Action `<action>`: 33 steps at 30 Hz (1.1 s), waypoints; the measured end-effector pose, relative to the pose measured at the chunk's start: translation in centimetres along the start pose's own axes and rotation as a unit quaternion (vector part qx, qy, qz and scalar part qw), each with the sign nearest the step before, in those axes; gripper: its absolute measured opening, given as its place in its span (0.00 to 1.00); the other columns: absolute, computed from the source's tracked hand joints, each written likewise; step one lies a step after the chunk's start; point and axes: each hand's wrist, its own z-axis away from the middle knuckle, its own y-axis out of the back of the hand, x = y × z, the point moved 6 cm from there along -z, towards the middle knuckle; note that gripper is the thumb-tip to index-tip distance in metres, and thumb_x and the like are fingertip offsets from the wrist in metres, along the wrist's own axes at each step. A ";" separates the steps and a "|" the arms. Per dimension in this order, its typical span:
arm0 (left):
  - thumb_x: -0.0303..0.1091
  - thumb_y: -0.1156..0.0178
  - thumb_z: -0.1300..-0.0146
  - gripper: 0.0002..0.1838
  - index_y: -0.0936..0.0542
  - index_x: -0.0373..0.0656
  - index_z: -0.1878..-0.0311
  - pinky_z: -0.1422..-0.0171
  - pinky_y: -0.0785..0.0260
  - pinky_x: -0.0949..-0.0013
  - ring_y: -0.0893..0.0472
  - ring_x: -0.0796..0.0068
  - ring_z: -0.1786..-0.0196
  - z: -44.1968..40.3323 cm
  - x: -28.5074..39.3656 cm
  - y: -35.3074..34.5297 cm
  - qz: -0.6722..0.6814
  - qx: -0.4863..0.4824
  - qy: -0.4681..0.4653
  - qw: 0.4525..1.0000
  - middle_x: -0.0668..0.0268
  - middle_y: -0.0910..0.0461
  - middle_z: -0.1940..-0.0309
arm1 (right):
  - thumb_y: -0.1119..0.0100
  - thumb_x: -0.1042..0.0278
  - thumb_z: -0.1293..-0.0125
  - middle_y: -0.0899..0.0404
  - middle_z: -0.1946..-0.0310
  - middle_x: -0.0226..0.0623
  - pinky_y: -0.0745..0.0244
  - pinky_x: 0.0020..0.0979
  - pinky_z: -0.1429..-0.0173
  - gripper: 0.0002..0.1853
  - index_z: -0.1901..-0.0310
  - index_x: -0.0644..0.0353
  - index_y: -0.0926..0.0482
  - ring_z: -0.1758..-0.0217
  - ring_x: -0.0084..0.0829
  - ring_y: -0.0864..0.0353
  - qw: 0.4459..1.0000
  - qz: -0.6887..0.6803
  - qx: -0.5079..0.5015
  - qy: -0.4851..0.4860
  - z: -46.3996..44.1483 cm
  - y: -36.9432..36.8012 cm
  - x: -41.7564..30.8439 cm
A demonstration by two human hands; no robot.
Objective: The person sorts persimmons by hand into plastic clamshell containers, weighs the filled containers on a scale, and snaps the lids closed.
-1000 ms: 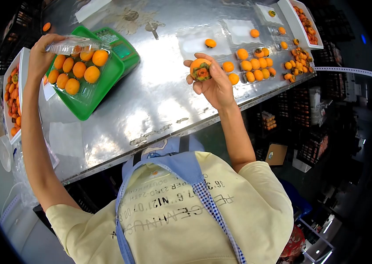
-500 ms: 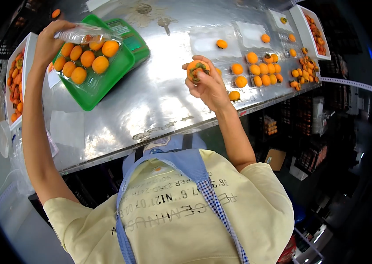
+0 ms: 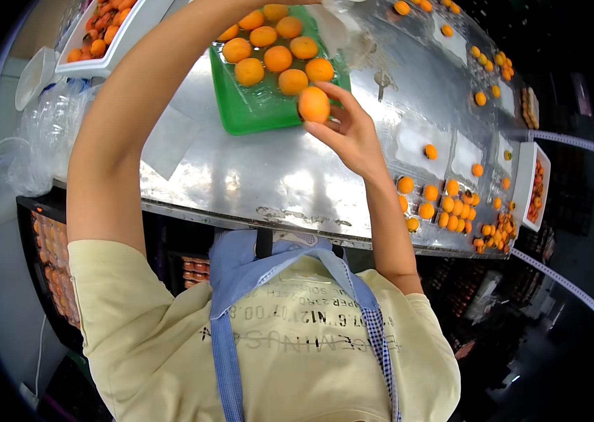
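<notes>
My right hand [image 3: 354,133] grips an orange persimmon [image 3: 313,105] between thumb and fingers, its smooth side toward me. The fruit is just over the near right corner of a green tray [image 3: 242,121]. On that tray lies clear plastic packaging [image 3: 269,98] with several persimmons [image 3: 277,59] in rows. My left forearm [image 3: 163,63] reaches across the top left and leaves the frame at the upper edge, so my left hand is out of sight. Near where it leaves, some clear plastic [image 3: 343,32] stands beside the tray.
A white crate [image 3: 111,60] of persimmons stands at the upper left, near plastic bags [image 3: 44,141]. Loose persimmons [image 3: 457,207] are grouped on the metal table [image 3: 297,176] at right. Another white crate [image 3: 527,190] is at the far right.
My right hand has carried the persimmon left to the tray and turned its leafy end away. My left hand has gone out of the top of the view, which has shifted.
</notes>
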 end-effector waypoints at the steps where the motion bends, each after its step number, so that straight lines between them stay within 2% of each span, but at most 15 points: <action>1: 0.30 0.40 0.58 0.12 0.16 0.47 0.67 0.57 0.27 0.57 0.19 0.55 0.64 0.0 0.0 0.1 0.008 0.008 -0.006 1.000 0.57 0.19 0.72 | 0.33 0.70 0.46 0.26 0.49 0.42 0.27 0.35 0.44 0.29 0.42 0.60 0.31 0.45 0.37 0.25 0.995 0.095 -0.015 0.035 -1.3 -0.8 -0.5; 3: 0.31 0.40 0.57 0.11 0.16 0.47 0.67 0.58 0.27 0.57 0.19 0.55 0.65 0.1 0.0 0.2 0.024 0.022 -0.020 0.999 0.56 0.19 0.73 | 0.32 0.69 0.48 0.26 0.50 0.41 0.29 0.36 0.43 0.29 0.43 0.60 0.29 0.45 0.40 0.26 0.954 0.278 -0.043 0.108 -3.6 -2.6 -1.5; 4: 0.31 0.39 0.57 0.11 0.16 0.47 0.67 0.58 0.27 0.57 0.19 0.55 0.65 0.3 0.0 0.3 0.026 0.041 -0.030 0.998 0.56 0.19 0.73 | 0.30 0.67 0.52 0.25 0.52 0.42 0.33 0.38 0.43 0.28 0.47 0.58 0.27 0.47 0.43 0.28 0.942 0.309 -0.047 0.119 -4.5 -3.4 -1.2; 7: 0.32 0.39 0.57 0.09 0.16 0.47 0.69 0.59 0.27 0.57 0.19 0.56 0.66 0.9 0.0 0.5 0.034 0.087 -0.048 0.995 0.57 0.19 0.73 | 0.29 0.67 0.54 0.24 0.56 0.38 0.34 0.37 0.45 0.27 0.49 0.55 0.26 0.50 0.39 0.29 0.864 0.465 -0.087 0.174 -6.2 -5.1 -1.1; 10: 0.32 0.39 0.57 0.07 0.18 0.47 0.72 0.62 0.28 0.57 0.19 0.56 0.68 1.4 -0.1 0.7 0.038 0.117 -0.047 0.991 0.60 0.19 0.75 | 0.29 0.68 0.57 0.22 0.60 0.34 0.36 0.37 0.46 0.26 0.52 0.53 0.24 0.52 0.37 0.30 0.820 0.521 -0.147 0.186 -7.2 -5.9 -0.4; 13: 0.32 0.39 0.58 0.06 0.18 0.48 0.73 0.63 0.28 0.57 0.19 0.57 0.68 1.6 0.0 0.6 0.001 0.114 -0.062 0.991 0.61 0.20 0.75 | 0.27 0.70 0.61 0.22 0.61 0.29 0.32 0.35 0.48 0.30 0.50 0.52 0.24 0.54 0.36 0.30 0.801 0.544 -0.180 0.174 -7.9 -6.1 0.4; 16: 0.32 0.39 0.59 0.06 0.18 0.49 0.74 0.63 0.28 0.58 0.19 0.58 0.67 1.7 -0.3 0.2 0.011 0.166 -0.098 0.981 0.62 0.20 0.76 | 0.30 0.69 0.58 0.22 0.60 0.31 0.35 0.36 0.47 0.24 0.54 0.54 0.22 0.52 0.37 0.30 0.807 0.530 -0.189 0.181 -8.1 -6.2 0.2; 19: 0.31 0.39 0.60 0.06 0.18 0.49 0.74 0.62 0.29 0.58 0.20 0.59 0.67 1.8 -0.4 0.2 0.022 0.135 -0.067 0.988 0.63 0.20 0.74 | 0.30 0.71 0.58 0.22 0.58 0.32 0.33 0.36 0.47 0.24 0.55 0.55 0.22 0.50 0.37 0.30 0.815 0.509 -0.173 0.218 -7.8 -6.2 0.3; 22: 0.30 0.39 0.60 0.07 0.18 0.48 0.74 0.60 0.29 0.58 0.20 0.57 0.66 2.9 -0.1 0.6 0.031 0.130 -0.076 0.988 0.62 0.20 0.74 | 0.30 0.73 0.57 0.23 0.56 0.34 0.32 0.37 0.48 0.22 0.55 0.57 0.22 0.50 0.38 0.29 0.828 0.494 -0.126 0.233 -6.7 -6.5 -1.7; 25: 0.28 0.39 0.60 0.07 0.17 0.47 0.74 0.59 0.29 0.58 0.20 0.56 0.64 6.1 0.6 1.4 0.048 0.216 -0.084 0.972 0.59 0.20 0.74 | 0.32 0.76 0.54 0.22 0.57 0.36 0.31 0.36 0.49 0.18 0.58 0.59 0.21 0.52 0.39 0.26 0.871 0.418 -0.089 0.244 -4.5 -6.1 -2.1; 28: 0.27 0.40 0.60 0.07 0.17 0.47 0.74 0.59 0.30 0.58 0.20 0.56 0.65 7.7 0.0 1.1 0.065 0.179 -0.061 0.980 0.58 0.20 0.75 | 0.33 0.78 0.51 0.20 0.60 0.37 0.29 0.35 0.52 0.14 0.60 0.61 0.20 0.56 0.40 0.23 0.907 0.358 -0.079 0.210 -2.3 -5.9 -0.4; 32: 0.28 0.39 0.60 0.06 0.17 0.47 0.75 0.62 0.30 0.58 0.20 0.57 0.67 6.3 -0.9 1.0 0.054 0.193 -0.093 0.975 0.59 0.20 0.75 | 0.35 0.80 0.49 0.20 0.64 0.38 0.28 0.32 0.55 0.12 0.60 0.61 0.20 0.61 0.36 0.22 0.901 0.376 -0.040 0.211 -3.0 -5.8 -0.4; 33: 0.28 0.39 0.60 0.05 0.18 0.47 0.76 0.62 0.30 0.58 0.20 0.57 0.67 5.3 -0.8 1.1 0.036 0.162 -0.087 0.982 0.59 0.20 0.75 | 0.36 0.80 0.48 0.20 0.65 0.38 0.28 0.31 0.56 0.12 0.60 0.61 0.20 0.62 0.36 0.22 0.905 0.375 -0.028 0.198 -3.8 -5.9 -0.8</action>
